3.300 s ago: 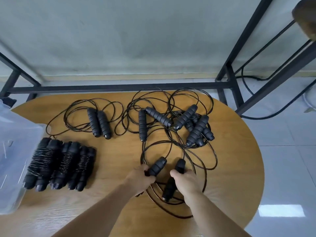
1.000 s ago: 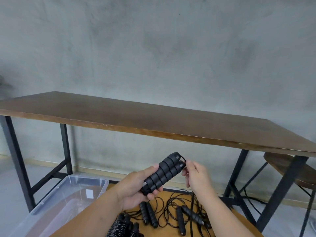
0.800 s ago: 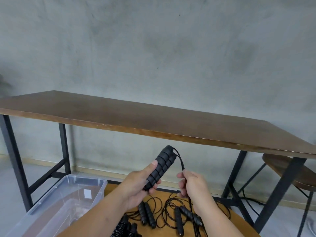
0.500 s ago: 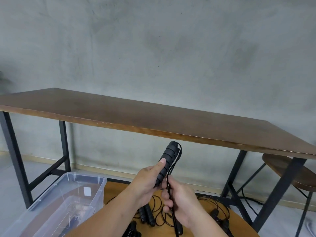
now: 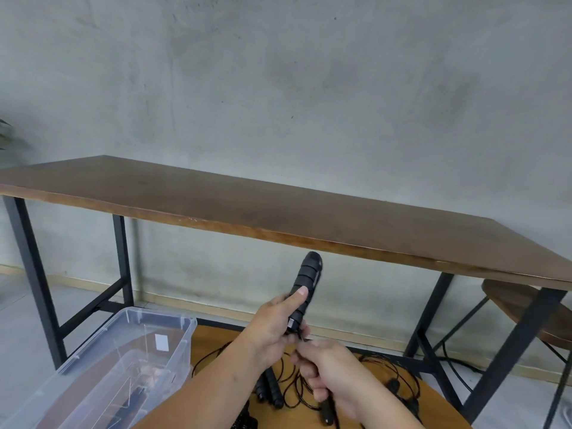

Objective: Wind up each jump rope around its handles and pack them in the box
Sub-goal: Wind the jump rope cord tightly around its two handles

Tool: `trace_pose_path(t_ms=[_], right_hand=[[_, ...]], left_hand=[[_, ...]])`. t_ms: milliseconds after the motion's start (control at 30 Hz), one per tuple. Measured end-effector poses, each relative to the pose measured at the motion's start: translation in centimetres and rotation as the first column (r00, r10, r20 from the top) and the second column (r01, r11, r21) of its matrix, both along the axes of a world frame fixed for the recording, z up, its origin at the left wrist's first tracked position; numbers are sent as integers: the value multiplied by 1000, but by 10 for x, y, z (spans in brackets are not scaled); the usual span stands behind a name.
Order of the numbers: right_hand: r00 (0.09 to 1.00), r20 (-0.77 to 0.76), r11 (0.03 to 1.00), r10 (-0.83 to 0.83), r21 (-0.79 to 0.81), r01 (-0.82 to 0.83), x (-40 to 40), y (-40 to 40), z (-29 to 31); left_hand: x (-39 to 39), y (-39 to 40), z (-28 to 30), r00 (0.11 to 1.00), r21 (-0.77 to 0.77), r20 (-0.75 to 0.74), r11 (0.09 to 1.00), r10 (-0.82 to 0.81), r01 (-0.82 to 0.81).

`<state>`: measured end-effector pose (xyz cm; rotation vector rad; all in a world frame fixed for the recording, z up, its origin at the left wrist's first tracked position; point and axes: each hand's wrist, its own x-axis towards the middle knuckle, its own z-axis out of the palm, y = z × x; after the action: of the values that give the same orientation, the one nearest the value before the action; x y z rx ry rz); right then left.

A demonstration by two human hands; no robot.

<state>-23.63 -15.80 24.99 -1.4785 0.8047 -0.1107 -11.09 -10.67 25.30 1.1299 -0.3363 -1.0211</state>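
- Since half a second ago, the right hand (image 5: 332, 371) has gone lower, under the handles, and the pair of handles (image 5: 305, 289) now stands a bit more upright.
- The left hand (image 5: 274, 328) holds the two black foam handles together near their lower end; the thumb lies straight along the foam and the other fingers curl around them from behind.
- The handles point up and a little to the right, in the air above the round wooden tabletop (image 5: 216, 339).
- The right hand is just under the left one, touching it; its fingers are curled, and a thin black cord (image 5: 329, 411) comes out below the fist. The exact pinch is blurred.
- On the tabletop below the hands lie more jump ropes (image 5: 272, 388), with loose black cord loops around their handles.
- A clear plastic box (image 5: 130, 354) stands at the left of the tabletop, touching its edge; dark shapes are seen through its wall, but I cannot tell what they are.
- Behind, a long brown desk (image 5: 278, 212) on black metal legs stands against a grey wall, and a round wooden stool (image 5: 526, 308) is at the right under it.
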Motion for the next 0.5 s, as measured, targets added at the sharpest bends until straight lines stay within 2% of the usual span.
trace_pose_path(t_ms=[100, 167, 233, 333, 500], right_hand=[[987, -116, 963, 114, -229, -139, -10, -15, 6], [944, -285, 819, 167, -493, -294, -11, -23, 15], [901, -399, 672, 170, -622, -402, -14, -32, 28], [885, -440, 574, 156, -689, -443, -25, -47, 55], [909, -383, 508, 162, -757, -410, -31, -66, 91]], left_hand=[[9, 4, -3, 942, 108, 333, 994, -48, 13], [10, 5, -6, 816, 173, 561, 984, -141, 50], [12, 6, -9, 687, 211, 698, 975, -204, 75], [20, 11, -10, 553, 290, 774, 949, -309, 125], [8, 15, 5, 449, 333, 805, 922, -387, 198]])
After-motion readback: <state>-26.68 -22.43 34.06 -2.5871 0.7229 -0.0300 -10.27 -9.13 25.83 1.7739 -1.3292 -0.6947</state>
